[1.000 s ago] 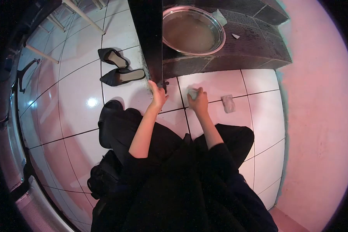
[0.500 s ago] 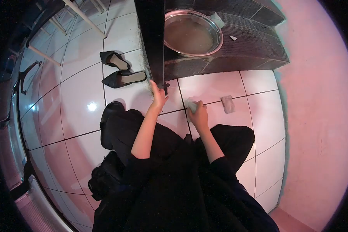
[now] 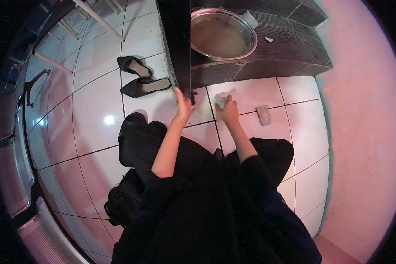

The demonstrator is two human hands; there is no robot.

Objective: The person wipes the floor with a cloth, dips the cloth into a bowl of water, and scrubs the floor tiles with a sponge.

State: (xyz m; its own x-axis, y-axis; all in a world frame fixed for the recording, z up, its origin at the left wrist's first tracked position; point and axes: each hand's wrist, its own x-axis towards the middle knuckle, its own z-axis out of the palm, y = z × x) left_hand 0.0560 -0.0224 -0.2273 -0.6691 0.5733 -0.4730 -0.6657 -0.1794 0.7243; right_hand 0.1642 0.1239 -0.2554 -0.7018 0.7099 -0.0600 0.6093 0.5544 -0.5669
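My left hand [image 3: 183,108] is at the bottom of the black door panel [image 3: 176,48], fingers stretched and spread against its edge, holding nothing. A crumpled whitish wad [image 3: 220,102], perhaps cloth or wet paper, is pinched in my right hand [image 3: 228,111] just above the tiled floor. My fingers cover part of it. To the right on the tiles lies a flattened, dirty-looking whitish pad [image 3: 264,115], apart from both hands. A small dark fitting [image 3: 193,97] sits at the panel's lower corner, between my hands.
On the dark tiled step [image 3: 277,61] stands a metal basin [image 3: 254,42] of murky water, with a pale scrap [image 3: 250,20] behind it and a white chip [image 3: 269,39] beside it. Black shoes [image 3: 147,86] lie left of the panel. A pink wall [image 3: 365,132] bounds the right.
My right hand has moved slightly away from me with the whitish wad, across the tile joint. My left hand stays at the panel. The whole view has shifted a little.
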